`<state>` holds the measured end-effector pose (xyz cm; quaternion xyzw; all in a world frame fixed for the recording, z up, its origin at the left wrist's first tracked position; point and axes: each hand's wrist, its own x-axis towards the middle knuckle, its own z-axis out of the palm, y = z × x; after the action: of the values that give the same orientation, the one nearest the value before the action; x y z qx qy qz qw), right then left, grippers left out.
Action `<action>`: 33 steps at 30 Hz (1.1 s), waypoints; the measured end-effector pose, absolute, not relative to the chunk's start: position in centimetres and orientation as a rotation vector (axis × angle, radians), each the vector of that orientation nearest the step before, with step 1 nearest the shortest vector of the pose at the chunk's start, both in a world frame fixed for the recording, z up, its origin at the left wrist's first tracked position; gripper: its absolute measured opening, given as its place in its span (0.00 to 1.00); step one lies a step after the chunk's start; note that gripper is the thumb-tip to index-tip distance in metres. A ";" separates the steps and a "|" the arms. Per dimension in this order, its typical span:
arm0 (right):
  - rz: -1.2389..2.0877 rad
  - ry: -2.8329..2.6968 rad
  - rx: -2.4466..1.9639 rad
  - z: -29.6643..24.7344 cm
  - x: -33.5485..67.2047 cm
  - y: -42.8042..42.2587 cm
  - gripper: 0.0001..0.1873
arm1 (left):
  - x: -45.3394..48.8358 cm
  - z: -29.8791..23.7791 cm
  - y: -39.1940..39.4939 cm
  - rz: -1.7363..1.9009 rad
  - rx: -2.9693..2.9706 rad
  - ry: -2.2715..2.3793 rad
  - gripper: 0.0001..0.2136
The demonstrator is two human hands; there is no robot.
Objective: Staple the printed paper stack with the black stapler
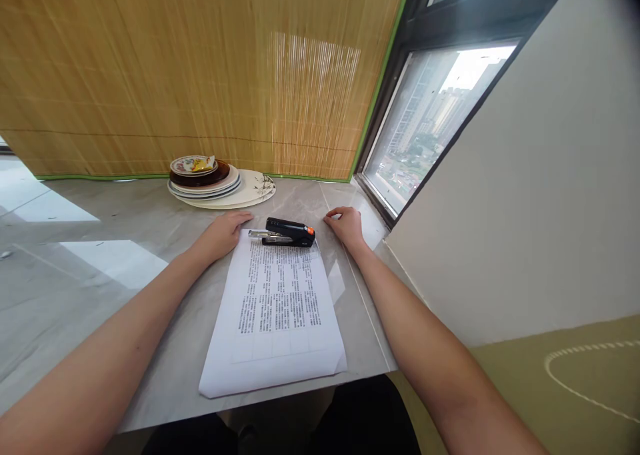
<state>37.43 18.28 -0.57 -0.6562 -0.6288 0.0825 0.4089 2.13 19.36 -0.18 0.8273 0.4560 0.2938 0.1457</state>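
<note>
A black stapler (289, 233) with an orange spot at its right end lies across the top of a stack of printed paper sheets (280, 345). My left hand (227, 233) rests on the counter beside the stack's upper left corner, fingers stretched out and holding nothing. To the right of the stapler, apart from it, my right hand (346, 225) lies on the counter. Its fingers are loosely bent, with nothing visible in them. Neither hand touches the stapler. The near right corner of the paper is slightly curled.
Stacked plates and small dishes (203, 178) stand at the back of the grey marbled counter (180, 348), against a bamboo blind (200, 75). A window (435, 115) and a white wall (540, 175) bound the right side. The counter's front edge lies just beyond the paper, towards my legs.
</note>
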 end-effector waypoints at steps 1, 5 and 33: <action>0.182 -1.583 -1.615 -0.4 37.2 18.2 0.07 | 2.1 0.0 19.3 0.881 2.369 1.309 0.17; 0.198 -1.601 -1.297 1.1 35.4 17.0 0.15 | 2.3 1.1 18.5 0.943 2.439 1.322 0.15; 0.587 -1.852 -0.773 0.3 32.4 15.9 0.20 | 4.7 2.7 15.1 1.430 1.909 1.337 0.09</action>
<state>32.36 15.90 0.27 -0.3200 -0.7662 0.2431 0.5015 4.67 15.09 2.67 0.6837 0.4789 0.5121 0.2024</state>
